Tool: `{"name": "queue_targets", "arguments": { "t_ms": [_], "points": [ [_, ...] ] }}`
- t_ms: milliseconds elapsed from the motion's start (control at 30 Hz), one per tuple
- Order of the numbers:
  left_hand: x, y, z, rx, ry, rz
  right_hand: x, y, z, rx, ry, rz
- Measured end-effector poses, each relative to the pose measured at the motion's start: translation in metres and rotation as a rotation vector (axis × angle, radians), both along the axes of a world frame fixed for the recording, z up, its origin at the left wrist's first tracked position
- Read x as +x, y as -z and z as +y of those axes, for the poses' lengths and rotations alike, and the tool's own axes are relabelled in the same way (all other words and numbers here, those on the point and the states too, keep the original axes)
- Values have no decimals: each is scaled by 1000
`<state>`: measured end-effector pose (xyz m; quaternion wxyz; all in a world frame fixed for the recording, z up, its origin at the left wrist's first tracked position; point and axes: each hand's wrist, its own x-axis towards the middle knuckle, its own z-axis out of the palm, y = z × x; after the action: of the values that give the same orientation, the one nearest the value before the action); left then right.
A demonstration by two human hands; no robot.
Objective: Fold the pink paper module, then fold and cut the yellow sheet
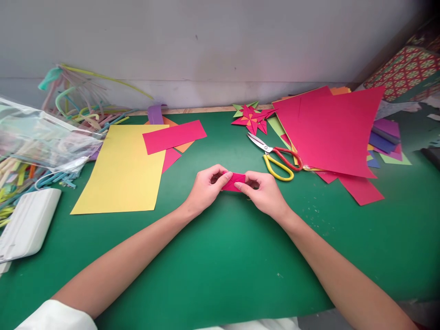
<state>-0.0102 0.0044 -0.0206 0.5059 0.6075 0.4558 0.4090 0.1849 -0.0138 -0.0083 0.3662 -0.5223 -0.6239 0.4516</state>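
The one view looks forward and down from head height across the green table (213, 266) towards the grey wall (220, 46), near enough that the left hand (208, 185) and right hand (264, 191) fall mid-frame; its upper-right corner seems too dark to read surely.

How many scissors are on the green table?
1: the red-and-yellow-handled scissors, lying just beyond the right hand. More might be hidden under the big red sheet.

Small red paper (233, 180) between left hand (206, 187) and right hand (265, 192) above green table (220, 266), scissors (266, 149) near right hand.
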Motion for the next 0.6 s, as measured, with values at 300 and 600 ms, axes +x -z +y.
{"name": "queue_targets", "arguments": {
  "t_ms": [300,600],
  "points": [
    [2,-3,-4,-31,41,-9,-3,6,1,-96,-20,179],
    [1,0,-1,-34,-1,-39,-6,6,1,-94,12,259]
  ]
}}
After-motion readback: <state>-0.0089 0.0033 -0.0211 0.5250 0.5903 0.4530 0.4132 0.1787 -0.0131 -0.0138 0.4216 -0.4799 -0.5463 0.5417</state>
